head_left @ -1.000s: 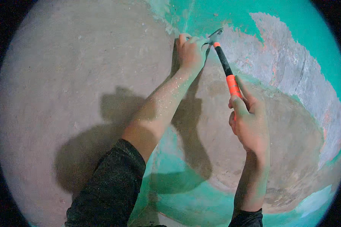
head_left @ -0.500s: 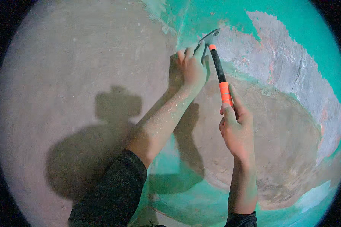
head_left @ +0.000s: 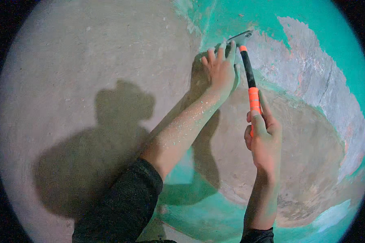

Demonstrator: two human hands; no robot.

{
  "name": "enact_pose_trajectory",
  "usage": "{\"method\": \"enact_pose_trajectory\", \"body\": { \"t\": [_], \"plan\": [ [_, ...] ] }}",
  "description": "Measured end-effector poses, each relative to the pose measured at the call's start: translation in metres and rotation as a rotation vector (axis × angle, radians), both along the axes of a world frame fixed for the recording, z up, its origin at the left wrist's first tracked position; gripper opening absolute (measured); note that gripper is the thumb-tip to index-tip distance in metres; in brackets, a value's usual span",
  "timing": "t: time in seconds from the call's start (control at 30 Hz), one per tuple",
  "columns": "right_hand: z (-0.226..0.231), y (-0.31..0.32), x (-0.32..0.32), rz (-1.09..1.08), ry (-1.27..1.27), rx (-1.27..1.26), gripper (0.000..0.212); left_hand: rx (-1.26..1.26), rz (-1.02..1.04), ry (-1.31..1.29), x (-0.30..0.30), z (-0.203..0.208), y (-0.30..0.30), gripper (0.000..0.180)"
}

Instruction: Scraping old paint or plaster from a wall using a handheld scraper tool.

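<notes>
Left hand (head_left: 220,71) lies flat on the wall (head_left: 89,52), far and centre, its fingers (head_left: 231,49) touching the scraper blade (head_left: 240,38). Scraper handle (head_left: 250,87) runs from the blade toward the near right, into the right hand (head_left: 263,139). The person's shadow (head_left: 97,150) falls on the wall, left of both arms.

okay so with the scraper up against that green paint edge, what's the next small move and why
Probably push the orange-and-black-handled scraper up under the teal paint: its metal blade sits at the paint's edge, the left hand pressing it, the right hand gripping the handle.
</notes>
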State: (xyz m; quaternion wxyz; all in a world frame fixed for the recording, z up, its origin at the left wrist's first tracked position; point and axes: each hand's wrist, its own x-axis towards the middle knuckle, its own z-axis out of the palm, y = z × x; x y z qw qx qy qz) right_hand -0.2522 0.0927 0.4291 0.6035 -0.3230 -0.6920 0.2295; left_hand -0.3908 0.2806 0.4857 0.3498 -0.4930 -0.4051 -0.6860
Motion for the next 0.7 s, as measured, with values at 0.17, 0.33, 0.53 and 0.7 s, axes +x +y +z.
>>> {"method": "enact_pose_trajectory", "body": {
  "t": [0.17, 0.33, 0.53, 0.7],
  "plan": [
    [0.005, -0.003, -0.001, -0.032, -0.048, 0.016, 0.055, -0.057, 0.307, 0.051, -0.001, -0.014, 0.018, 0.082],
    [0.010, -0.005, 0.002, -0.033, -0.027, 0.002, 0.054, -0.005, -0.043, -0.004, 0.010, -0.005, 0.003, 0.091],
    [-0.003, -0.008, 0.002, 0.008, -0.009, -0.047, 0.054, 0.007, 0.051, -0.011, 0.011, -0.007, 0.012, 0.082],
    [-0.001, -0.013, 0.000, -0.014, 0.015, -0.061, 0.054, -0.006, -0.108, -0.008, 0.016, -0.006, 0.008, 0.093]
  ]
}}
